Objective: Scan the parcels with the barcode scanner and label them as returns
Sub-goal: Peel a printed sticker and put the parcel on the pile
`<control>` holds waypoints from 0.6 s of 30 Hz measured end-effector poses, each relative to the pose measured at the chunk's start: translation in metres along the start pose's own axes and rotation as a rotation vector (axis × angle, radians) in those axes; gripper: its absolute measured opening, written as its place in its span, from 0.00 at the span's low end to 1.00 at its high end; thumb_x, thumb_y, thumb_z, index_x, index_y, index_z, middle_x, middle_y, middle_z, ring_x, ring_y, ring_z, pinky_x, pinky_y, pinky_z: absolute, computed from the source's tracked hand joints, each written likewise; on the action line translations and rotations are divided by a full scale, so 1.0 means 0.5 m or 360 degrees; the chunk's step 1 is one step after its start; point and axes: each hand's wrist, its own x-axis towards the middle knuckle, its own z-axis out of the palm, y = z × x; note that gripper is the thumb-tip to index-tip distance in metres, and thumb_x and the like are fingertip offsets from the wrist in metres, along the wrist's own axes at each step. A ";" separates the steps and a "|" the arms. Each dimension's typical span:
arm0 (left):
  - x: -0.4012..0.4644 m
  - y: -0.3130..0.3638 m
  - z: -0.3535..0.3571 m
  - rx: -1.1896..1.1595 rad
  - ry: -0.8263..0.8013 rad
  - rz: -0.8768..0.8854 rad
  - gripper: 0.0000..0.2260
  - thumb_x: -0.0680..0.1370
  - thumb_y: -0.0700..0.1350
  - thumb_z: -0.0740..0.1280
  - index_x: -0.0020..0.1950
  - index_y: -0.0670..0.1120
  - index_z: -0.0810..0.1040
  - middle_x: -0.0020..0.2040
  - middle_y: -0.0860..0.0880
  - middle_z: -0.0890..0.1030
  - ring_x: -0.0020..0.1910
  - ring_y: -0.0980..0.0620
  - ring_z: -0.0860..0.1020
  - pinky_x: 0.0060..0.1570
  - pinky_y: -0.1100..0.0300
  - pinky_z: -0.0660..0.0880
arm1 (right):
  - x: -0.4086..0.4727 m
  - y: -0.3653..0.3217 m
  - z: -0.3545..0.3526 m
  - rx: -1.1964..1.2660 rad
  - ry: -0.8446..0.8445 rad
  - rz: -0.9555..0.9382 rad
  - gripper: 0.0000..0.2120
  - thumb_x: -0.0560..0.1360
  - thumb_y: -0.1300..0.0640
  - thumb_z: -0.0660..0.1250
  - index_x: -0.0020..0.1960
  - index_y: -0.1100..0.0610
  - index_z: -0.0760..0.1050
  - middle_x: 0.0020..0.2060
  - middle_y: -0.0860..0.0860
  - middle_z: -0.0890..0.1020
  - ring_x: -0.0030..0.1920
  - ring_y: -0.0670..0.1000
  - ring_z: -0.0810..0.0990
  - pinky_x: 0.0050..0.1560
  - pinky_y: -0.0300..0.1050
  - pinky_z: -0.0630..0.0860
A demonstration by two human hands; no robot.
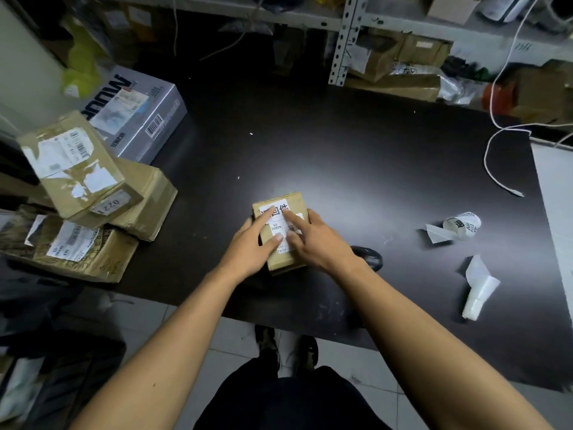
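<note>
Small parcel (280, 234) at table (341, 156) centre; label roll (462, 225) at three o'clock. Left hand (248, 246) steadying, right hand (313, 240) pressing return label (277, 209), fingers straight. Best smoothed outward, avoiding wrinkles.

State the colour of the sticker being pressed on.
White with black characters, on the brown parcel; head view.

One view only, worn on the head, looking forward and steeply down over the dark, matte counter (341, 150). It sits close above the near edge, both bare forearms reaching up from the bottom of the frame to mid-counter. The wide lens bends the edges: grey metal shelving (347, 38) runs along the top, pale tiled floor (235, 336) and dark shoes (266, 339) show directly beneath.
</note>
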 end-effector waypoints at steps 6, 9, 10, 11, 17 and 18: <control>-0.016 -0.024 -0.011 -0.0256 0.0100 -0.0075 0.29 0.78 0.50 0.69 0.77 0.60 0.62 0.68 0.54 0.75 0.66 0.54 0.74 0.65 0.58 0.70 | -0.025 0.008 0.016 0.0182 0.0200 -0.0079 0.27 0.82 0.48 0.57 0.79 0.50 0.54 0.71 0.54 0.70 0.65 0.57 0.73 0.61 0.51 0.70; -0.028 -0.025 -0.008 -0.0321 0.0018 -0.0115 0.33 0.79 0.51 0.69 0.79 0.63 0.55 0.69 0.56 0.73 0.66 0.55 0.73 0.61 0.63 0.67 | -0.028 0.002 0.015 0.0596 0.0199 0.0015 0.35 0.80 0.47 0.62 0.80 0.44 0.45 0.72 0.53 0.70 0.63 0.56 0.76 0.62 0.48 0.70; -0.031 -0.027 -0.008 -0.0339 -0.0006 -0.0109 0.34 0.78 0.51 0.70 0.78 0.64 0.55 0.69 0.56 0.73 0.66 0.55 0.72 0.61 0.63 0.67 | -0.027 0.001 0.014 0.0674 0.0164 0.0038 0.37 0.79 0.48 0.64 0.79 0.43 0.43 0.72 0.53 0.70 0.62 0.56 0.77 0.61 0.47 0.71; -0.033 -0.028 -0.008 -0.0359 -0.0022 -0.0091 0.34 0.78 0.50 0.71 0.78 0.63 0.56 0.70 0.56 0.72 0.67 0.55 0.72 0.61 0.63 0.68 | -0.026 0.002 0.013 0.0705 0.0124 0.0039 0.39 0.79 0.48 0.65 0.79 0.41 0.42 0.72 0.53 0.71 0.61 0.56 0.78 0.61 0.46 0.71; -0.058 -0.036 -0.016 -0.0399 0.0045 -0.0012 0.35 0.73 0.48 0.75 0.74 0.65 0.61 0.72 0.53 0.69 0.68 0.53 0.70 0.66 0.56 0.69 | -0.040 0.004 0.010 0.0687 0.0039 -0.0122 0.39 0.76 0.51 0.68 0.78 0.41 0.49 0.73 0.53 0.65 0.65 0.52 0.71 0.62 0.47 0.73; -0.069 -0.037 -0.017 -0.0422 0.0070 -0.0019 0.35 0.72 0.49 0.75 0.73 0.68 0.61 0.71 0.53 0.69 0.68 0.53 0.70 0.67 0.54 0.69 | -0.045 0.001 0.009 0.0698 0.0039 -0.0171 0.38 0.76 0.52 0.69 0.78 0.42 0.51 0.73 0.52 0.64 0.65 0.51 0.71 0.62 0.46 0.72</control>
